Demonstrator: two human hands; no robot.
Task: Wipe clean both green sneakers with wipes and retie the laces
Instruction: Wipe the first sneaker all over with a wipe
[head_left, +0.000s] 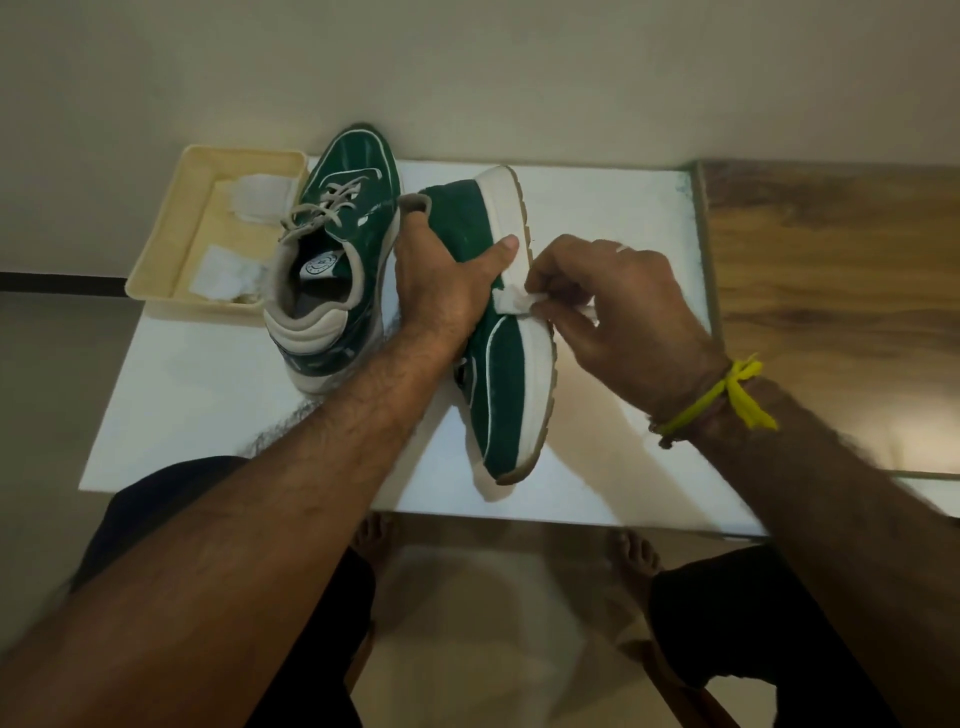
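Observation:
Two green sneakers with white soles are on a white board (218, 395). The left sneaker (332, 254) stands upright, heel towards me, its grey laces loose. The right sneaker (506, 364) lies tipped on its side, sole facing right. My left hand (447, 280) grips this sneaker around its middle, thumb over the side. My right hand (618, 296) pinches a small white wipe (517, 301) against the sneaker's side where green meets the white sole.
A cream tray (171, 244) with folded white wipes sits at the board's back left, touching the upright sneaker. A wooden surface (831, 291) lies to the right. My bare feet and dark shorts show below the board's front edge.

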